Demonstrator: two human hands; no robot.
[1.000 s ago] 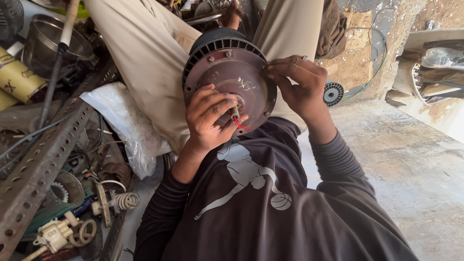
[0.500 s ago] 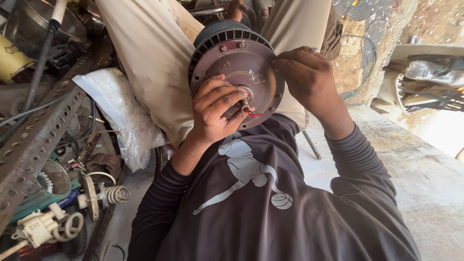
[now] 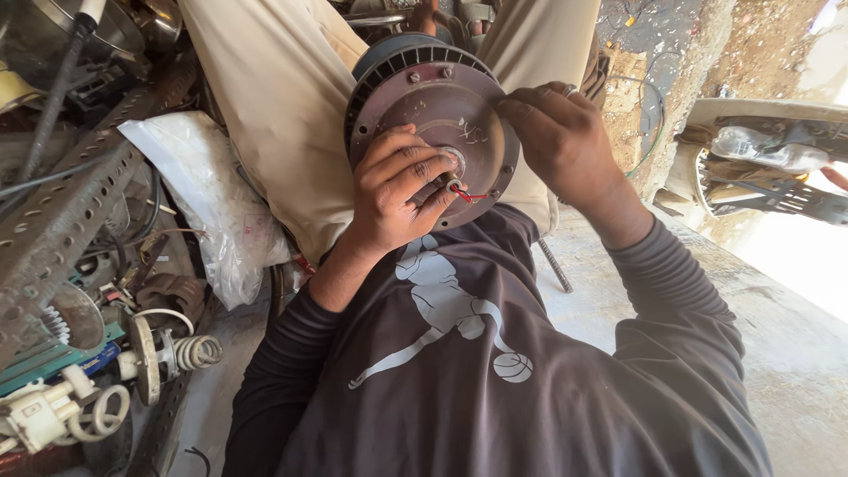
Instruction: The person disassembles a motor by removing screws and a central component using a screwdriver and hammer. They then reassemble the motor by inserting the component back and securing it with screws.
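The fingers (image 3: 415, 181) of the left hand (image 3: 397, 199) are curled nearly closed around the short shaft (image 3: 452, 181) at the middle of the fan motor (image 3: 433, 115), pinching it where two thin red wires (image 3: 473, 194) come out; the fingers of the right hand (image 3: 556, 141) are bent over the motor's rim at its right side, gripping and steadying it. The motor, one round brown-faced housing with a ribbed dark rim, rests on edge against the person's lap, between the pale trouser legs (image 3: 265, 115) and above the dark shirt (image 3: 477, 353). The step in hand looks like working on the shaft end and its wires at the hub; the next move probably calls for a fine, firm pinch from the left hand while the right keeps the housing from turning. To the left lie one white plastic bag (image 3: 203, 203), one perforated metal angle bar (image 3: 62, 221) and a heap of small parts too jumbled to count; one fan guard (image 3: 768, 168) lies at right on the concrete floor (image 3: 795, 353).
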